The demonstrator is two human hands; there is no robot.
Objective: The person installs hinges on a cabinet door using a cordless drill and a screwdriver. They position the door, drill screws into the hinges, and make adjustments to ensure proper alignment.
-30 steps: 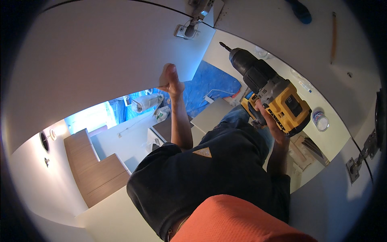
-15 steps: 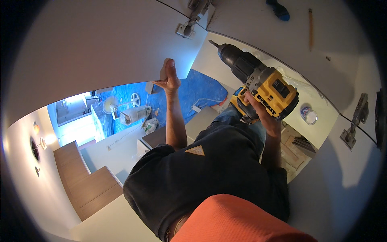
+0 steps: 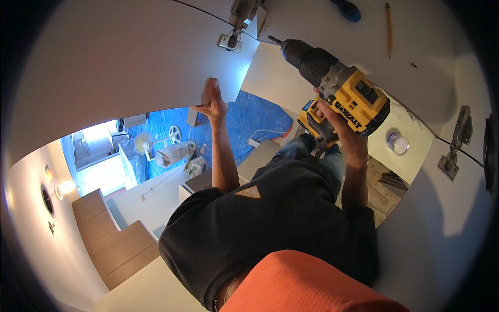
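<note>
My left hand (image 3: 213, 103) grips the lower edge of a white cabinet door (image 3: 130, 62), its thumb lying flat against the panel; the fingers behind the edge are mostly hidden. In my right hand (image 3: 343, 125) is a yellow and black cordless drill (image 3: 345, 93), held by its handle. The drill's bit (image 3: 274, 39) points up and left, close to the cabinet's inner corner. A metal hinge (image 3: 236, 34) joins the door to the cabinet there, a short way left of the bit. Whether the bit touches anything, I cannot tell.
On the cabinet's white shelf lie a blue and black handled tool (image 3: 349, 10), a pencil (image 3: 389, 31) and a small screw (image 3: 414, 65). Another hinge (image 3: 457, 145) is at right. Below are a can (image 3: 398, 144), blue sheeting (image 3: 228, 138) and a wrapped bundle (image 3: 174, 154).
The drill has risen slightly, its bit now higher beside the cabinet corner. My left hand and the door edge have shifted a little left. The shelf items appear shifted in view.
</note>
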